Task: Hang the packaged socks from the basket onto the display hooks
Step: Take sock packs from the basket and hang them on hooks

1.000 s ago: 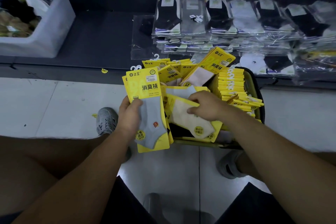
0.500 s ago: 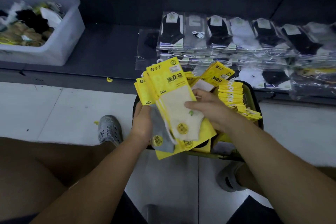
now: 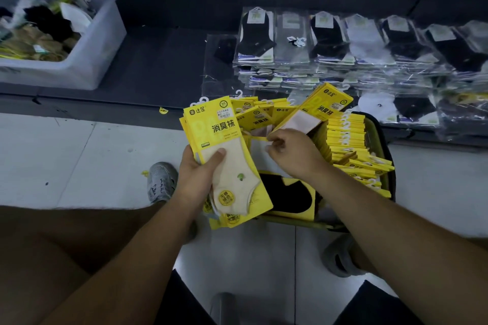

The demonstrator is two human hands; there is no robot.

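Note:
A dark basket (image 3: 388, 166) on the floor holds many yellow-carded sock packs (image 3: 346, 140). My left hand (image 3: 200, 179) grips a small stack of these packs (image 3: 227, 155), thumb across the top one, which shows a cream sock. My right hand (image 3: 293, 153) reaches into the basket and pinches the yellow edge of a pack with a white sock (image 3: 260, 150). A pack with a black sock (image 3: 287, 195) lies at the basket's near side. No display hooks are in view.
Stacks of clear-wrapped black and white socks (image 3: 343, 42) lie on the dark low shelf behind the basket. A translucent bin (image 3: 87, 60) of loose items sits at the far left. My grey shoe (image 3: 161, 182) rests on the white tiles beside the basket.
The cream-sock pack went from my right hand onto the stack in my left hand. My right hand then moved back into the basket and took hold of another pack.

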